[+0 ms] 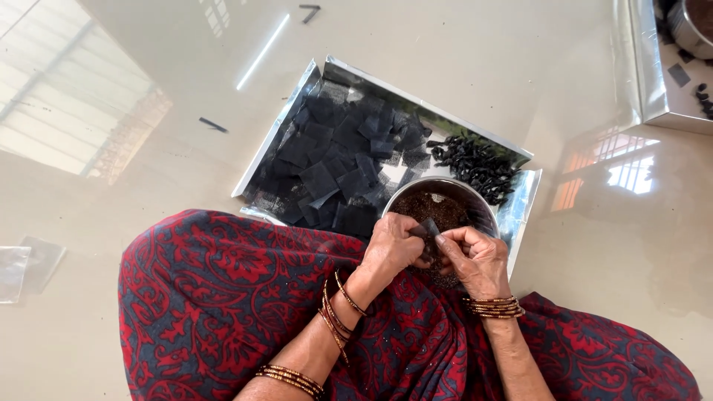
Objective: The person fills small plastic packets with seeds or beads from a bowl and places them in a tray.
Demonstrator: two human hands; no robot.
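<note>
My left hand (394,249) and my right hand (475,260) meet over the near rim of a steel bowl (475,200) filled with dark brown granules. Together they pinch a small black net square (429,230) between their fingertips. The bowl stands on a shiny metal tray (286,122). A heap of black net squares (338,160) covers the tray's left part. A pile of small black tied bundles (475,163) lies at its far right. Both wrists wear thin bangles.
My lap, draped in red and dark blue patterned cloth (223,297), fills the lower view. A second metal tray (653,67) with a steel vessel sits at the top right. Clear plastic pieces (26,263) lie on the glossy beige floor at the left.
</note>
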